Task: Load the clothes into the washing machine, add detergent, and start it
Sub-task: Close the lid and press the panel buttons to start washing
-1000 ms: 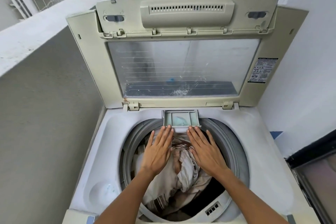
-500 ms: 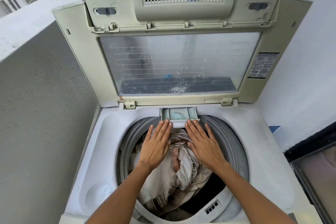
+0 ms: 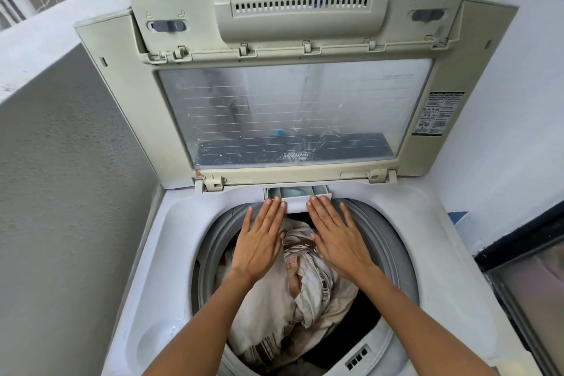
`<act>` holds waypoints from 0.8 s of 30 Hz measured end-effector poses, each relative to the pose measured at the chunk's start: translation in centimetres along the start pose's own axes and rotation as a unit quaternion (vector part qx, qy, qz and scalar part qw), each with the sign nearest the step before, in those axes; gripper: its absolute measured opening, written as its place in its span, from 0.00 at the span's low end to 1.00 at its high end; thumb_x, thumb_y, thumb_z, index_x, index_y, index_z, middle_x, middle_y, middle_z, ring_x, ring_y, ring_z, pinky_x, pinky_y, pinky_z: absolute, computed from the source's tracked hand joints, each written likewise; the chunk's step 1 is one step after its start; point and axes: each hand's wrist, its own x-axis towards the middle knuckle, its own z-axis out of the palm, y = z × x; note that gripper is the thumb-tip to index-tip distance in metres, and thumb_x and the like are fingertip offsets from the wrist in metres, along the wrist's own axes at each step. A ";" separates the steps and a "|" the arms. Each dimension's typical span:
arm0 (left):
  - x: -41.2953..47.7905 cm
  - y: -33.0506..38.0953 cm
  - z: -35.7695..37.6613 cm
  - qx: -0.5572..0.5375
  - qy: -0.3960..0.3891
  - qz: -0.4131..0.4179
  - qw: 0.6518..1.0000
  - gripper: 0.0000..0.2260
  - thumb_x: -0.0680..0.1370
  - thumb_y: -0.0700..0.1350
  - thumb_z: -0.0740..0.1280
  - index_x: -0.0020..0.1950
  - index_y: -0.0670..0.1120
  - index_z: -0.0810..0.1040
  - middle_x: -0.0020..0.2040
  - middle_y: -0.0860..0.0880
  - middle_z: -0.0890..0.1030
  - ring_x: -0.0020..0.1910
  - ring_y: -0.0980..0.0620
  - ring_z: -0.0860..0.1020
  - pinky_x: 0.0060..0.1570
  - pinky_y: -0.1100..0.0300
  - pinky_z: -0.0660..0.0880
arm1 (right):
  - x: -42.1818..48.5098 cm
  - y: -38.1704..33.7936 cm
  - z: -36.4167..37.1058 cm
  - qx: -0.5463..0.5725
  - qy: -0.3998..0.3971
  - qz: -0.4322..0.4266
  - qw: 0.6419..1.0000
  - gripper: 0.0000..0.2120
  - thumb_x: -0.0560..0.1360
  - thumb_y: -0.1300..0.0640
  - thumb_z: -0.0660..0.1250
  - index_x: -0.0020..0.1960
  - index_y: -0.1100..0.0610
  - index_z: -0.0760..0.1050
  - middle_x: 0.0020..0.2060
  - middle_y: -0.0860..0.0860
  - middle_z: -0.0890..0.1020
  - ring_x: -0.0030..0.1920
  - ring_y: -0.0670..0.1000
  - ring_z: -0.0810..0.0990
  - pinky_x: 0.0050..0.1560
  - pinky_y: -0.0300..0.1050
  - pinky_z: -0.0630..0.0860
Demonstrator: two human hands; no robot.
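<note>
A top-loading washing machine (image 3: pixel 171 253) stands with its lid (image 3: pixel 293 113) raised upright. Cream and brown striped clothes (image 3: pixel 293 293) fill the drum. At the back rim of the opening, a small detergent drawer (image 3: pixel 297 192) with bluish residue is pushed almost fully in. My left hand (image 3: pixel 259 238) and my right hand (image 3: pixel 338 238) lie flat above the clothes, fingers straight, with the fingertips pressing on the drawer's white front edge. Neither hand holds anything.
A grey rendered wall (image 3: pixel 61 192) runs close along the machine's left side. A white wall (image 3: pixel 503 101) is on the right, with a dark-framed glass panel (image 3: pixel 531 290) at the lower right. A round recess (image 3: pixel 155 342) sits in the machine's front left top.
Both hands have moved forward against the detergent drawer, and the drawer has slid back into the machine so that only a thin strip of it shows.
</note>
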 end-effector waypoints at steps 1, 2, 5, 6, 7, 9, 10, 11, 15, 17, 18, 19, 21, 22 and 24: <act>0.2 0.0 0.0 0.000 -0.002 0.000 1.000 0.24 0.82 0.51 0.39 0.77 0.45 0.46 0.78 0.49 0.39 0.77 0.51 0.41 0.73 0.49 0.45 | 0.2 0.0 0.0 -0.001 -0.001 0.000 1.000 0.29 0.77 0.49 0.51 0.76 0.57 0.54 0.75 0.52 0.58 0.75 0.50 0.50 0.71 0.57 0.54; 0.3 -0.1 0.0 0.000 -0.003 -0.001 1.000 0.24 0.82 0.52 0.38 0.77 0.45 0.46 0.78 0.49 0.39 0.77 0.51 0.41 0.73 0.49 0.44 | 0.3 0.0 0.0 -0.002 -0.002 0.000 1.000 0.29 0.77 0.49 0.51 0.75 0.57 0.54 0.75 0.52 0.58 0.75 0.50 0.50 0.71 0.57 0.54; 0.8 -0.4 0.3 0.005 -0.002 -0.001 1.000 0.24 0.82 0.52 0.41 0.77 0.45 0.45 0.78 0.48 0.40 0.77 0.50 0.41 0.73 0.49 0.44 | 0.7 0.0 0.0 -0.005 -0.002 0.003 1.000 0.29 0.77 0.49 0.51 0.75 0.57 0.55 0.75 0.52 0.58 0.75 0.50 0.49 0.70 0.56 0.54; 0.9 -0.5 0.4 0.003 -0.001 0.000 1.000 0.25 0.81 0.51 0.44 0.77 0.45 0.46 0.78 0.48 0.41 0.77 0.50 0.42 0.73 0.48 0.44 | 0.8 -0.1 0.1 -0.003 -0.001 0.005 1.000 0.29 0.77 0.49 0.51 0.75 0.57 0.55 0.75 0.52 0.58 0.75 0.50 0.49 0.70 0.57 0.55; 1.0 -0.6 0.5 -0.001 0.002 0.003 1.000 0.26 0.81 0.51 0.47 0.77 0.44 0.46 0.78 0.48 0.41 0.77 0.50 0.43 0.73 0.48 0.45 | 0.8 -0.1 0.2 0.001 0.001 0.005 1.000 0.28 0.77 0.49 0.51 0.75 0.57 0.55 0.75 0.52 0.59 0.75 0.50 0.49 0.70 0.57 0.55; 1.0 -0.7 0.6 -0.004 0.010 0.009 1.000 0.27 0.80 0.49 0.49 0.77 0.44 0.46 0.78 0.47 0.42 0.77 0.49 0.44 0.73 0.49 0.45 | 0.8 -0.1 0.4 0.005 0.006 0.006 1.000 0.29 0.77 0.49 0.51 0.75 0.58 0.55 0.75 0.53 0.59 0.75 0.50 0.50 0.70 0.57 0.55; 1.1 -0.8 0.7 -0.006 0.014 0.012 1.000 0.27 0.79 0.48 0.49 0.77 0.44 0.46 0.78 0.47 0.42 0.77 0.49 0.44 0.73 0.49 0.45 | 0.9 -0.1 0.4 0.005 0.007 0.005 1.000 0.29 0.76 0.49 0.52 0.75 0.58 0.56 0.74 0.53 0.59 0.75 0.50 0.50 0.70 0.57 0.55; 1.1 -0.9 0.7 -0.009 0.018 0.016 1.000 0.28 0.78 0.46 0.50 0.77 0.44 0.46 0.78 0.47 0.42 0.77 0.49 0.44 0.73 0.49 0.45 | 0.9 -0.1 0.5 0.005 0.007 0.004 1.000 0.29 0.76 0.49 0.52 0.75 0.58 0.56 0.74 0.53 0.59 0.75 0.50 0.50 0.70 0.57 0.55; 1.4 -1.1 1.0 -0.005 0.029 0.023 0.999 0.29 0.78 0.46 0.50 0.77 0.44 0.44 0.78 0.47 0.41 0.77 0.49 0.43 0.74 0.49 0.45 | 1.0 0.0 0.7 0.003 0.007 0.004 1.000 0.29 0.77 0.49 0.51 0.75 0.57 0.54 0.75 0.52 0.59 0.75 0.51 0.51 0.70 0.57 0.56; 1.4 -1.1 1.1 -0.002 0.032 0.024 0.999 0.29 0.78 0.46 0.50 0.77 0.44 0.44 0.78 0.46 0.41 0.77 0.49 0.42 0.74 0.49 0.44 | 1.0 -0.1 0.8 0.007 0.008 0.007 1.000 0.29 0.77 0.49 0.50 0.76 0.57 0.54 0.75 0.53 0.58 0.75 0.51 0.52 0.70 0.58 0.56; 1.4 -1.1 1.2 0.002 0.034 0.023 0.999 0.29 0.78 0.45 0.50 0.77 0.44 0.44 0.78 0.46 0.41 0.77 0.49 0.42 0.74 0.49 0.44 | 1.1 -0.1 0.9 0.008 0.010 0.007 1.000 0.29 0.77 0.49 0.50 0.76 0.58 0.54 0.75 0.53 0.58 0.75 0.51 0.52 0.70 0.58 0.56; 1.5 -1.1 1.2 0.003 0.037 0.023 0.999 0.29 0.77 0.43 0.49 0.77 0.44 0.44 0.78 0.46 0.41 0.77 0.49 0.42 0.74 0.49 0.44 | 1.1 -0.1 0.9 0.008 0.012 0.007 1.000 0.29 0.77 0.49 0.50 0.76 0.58 0.53 0.75 0.53 0.58 0.75 0.51 0.52 0.70 0.58 0.56; 1.5 -1.2 1.3 0.007 0.040 0.023 0.999 0.30 0.75 0.39 0.47 0.77 0.43 0.44 0.78 0.46 0.41 0.77 0.49 0.42 0.74 0.48 0.43 | 1.2 -0.1 1.0 0.007 0.011 0.007 1.000 0.29 0.77 0.49 0.51 0.76 0.57 0.53 0.75 0.53 0.58 0.75 0.51 0.52 0.70 0.58 0.55; 1.5 -1.2 1.4 0.013 0.040 0.023 0.999 0.31 0.74 0.36 0.46 0.77 0.43 0.44 0.78 0.46 0.41 0.77 0.48 0.42 0.74 0.48 0.43 | 1.2 -0.1 1.1 0.008 0.009 0.008 1.000 0.29 0.77 0.49 0.51 0.76 0.57 0.53 0.75 0.53 0.58 0.75 0.51 0.52 0.70 0.58 0.56; 1.7 -1.3 1.5 0.024 0.043 0.025 0.998 0.32 0.73 0.34 0.46 0.77 0.43 0.43 0.78 0.45 0.41 0.77 0.48 0.42 0.74 0.48 0.43 | 1.4 0.1 1.0 0.008 0.005 0.009 1.000 0.29 0.77 0.49 0.51 0.75 0.57 0.54 0.75 0.52 0.58 0.76 0.51 0.51 0.69 0.58 0.56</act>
